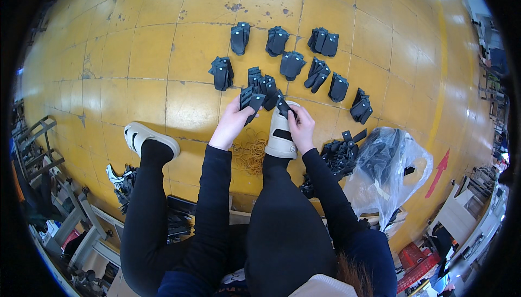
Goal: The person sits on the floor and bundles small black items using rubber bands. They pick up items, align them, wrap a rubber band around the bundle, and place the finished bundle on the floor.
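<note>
My left hand (232, 124) is closed round a small fanned stack of flat black strap-like pieces (252, 101), each with a rounded end. In my right hand (302, 128), a single black strap-like piece (283, 106) is pinched between thumb and fingers, over the toe of my beige clog (278, 144). The two hands are apart, at about the same height. Just beyond them on the floor lies a bundle of the same black pieces (268, 86), partly hidden by what I hold. Between my feet is a loose heap of thin tan rubber bands (249, 155).
Several black bundles (293, 65) are spread over the yellow tiled floor (195, 53) ahead. To the right lie a loose heap of black pieces (336, 158) and a clear plastic bag (388, 172). More pieces (125, 184) sit left, near a metal rack (81, 226).
</note>
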Demonstrator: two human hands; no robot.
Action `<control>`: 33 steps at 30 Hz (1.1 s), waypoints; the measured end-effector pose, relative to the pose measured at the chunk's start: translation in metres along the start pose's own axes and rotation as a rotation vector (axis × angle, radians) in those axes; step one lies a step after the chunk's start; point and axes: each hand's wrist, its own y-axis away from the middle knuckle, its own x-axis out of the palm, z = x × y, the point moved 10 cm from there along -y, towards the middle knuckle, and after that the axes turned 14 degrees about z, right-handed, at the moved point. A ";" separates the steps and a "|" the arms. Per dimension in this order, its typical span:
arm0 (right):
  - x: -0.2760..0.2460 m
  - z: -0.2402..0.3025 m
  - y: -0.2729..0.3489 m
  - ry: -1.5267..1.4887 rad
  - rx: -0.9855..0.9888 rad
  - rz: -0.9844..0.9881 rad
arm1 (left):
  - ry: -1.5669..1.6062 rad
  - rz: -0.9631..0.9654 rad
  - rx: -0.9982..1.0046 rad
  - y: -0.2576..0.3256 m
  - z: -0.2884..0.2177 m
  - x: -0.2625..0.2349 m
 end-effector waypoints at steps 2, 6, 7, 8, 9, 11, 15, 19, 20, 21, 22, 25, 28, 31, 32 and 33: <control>-0.001 0.002 0.000 -0.002 0.005 -0.003 | -0.010 -0.003 -0.004 0.000 0.000 -0.001; -0.007 0.013 -0.012 -0.056 -0.003 -0.094 | 0.172 -0.003 -0.014 0.002 0.004 -0.001; -0.009 0.016 -0.017 -0.089 -0.002 -0.139 | 0.264 -0.008 -0.018 0.004 0.006 -0.001; -0.001 0.016 -0.028 -0.186 0.028 -0.079 | 0.337 -0.010 0.009 0.006 0.004 -0.003; 0.008 0.015 -0.042 -0.285 0.060 -0.035 | 0.408 -0.007 0.041 0.006 0.000 -0.005; 0.030 0.020 -0.077 -0.431 0.086 0.019 | 0.510 0.014 0.116 0.005 -0.011 -0.010; 0.063 0.039 -0.155 -0.217 0.050 0.031 | 0.517 -0.028 0.207 0.010 -0.027 -0.026; 0.090 0.037 -0.198 -0.276 0.090 0.060 | 0.495 -0.067 0.308 0.015 -0.039 -0.033; 0.095 0.035 -0.203 -0.304 0.114 0.089 | 0.492 -0.066 0.338 0.016 -0.043 -0.033; 0.099 0.028 -0.203 -0.330 0.195 0.125 | 0.494 -0.070 0.340 0.016 -0.043 -0.033; 0.098 0.030 -0.202 -0.309 0.190 0.142 | 0.497 -0.065 0.351 0.016 -0.044 -0.032; 0.080 0.042 -0.185 -0.311 0.122 0.144 | 0.498 -0.065 0.351 0.015 -0.043 -0.031; 0.067 0.046 -0.148 -0.427 0.191 0.226 | 0.520 -0.097 0.323 0.015 -0.035 -0.032; 0.055 0.065 -0.111 -0.483 0.168 0.292 | 0.556 -0.133 0.298 0.016 -0.027 -0.032; 0.053 0.071 -0.098 -0.546 0.175 0.320 | 0.567 -0.148 0.283 0.016 -0.024 -0.032; 0.052 0.078 -0.088 -0.624 0.163 0.348 | 0.572 -0.154 0.279 0.016 -0.022 -0.032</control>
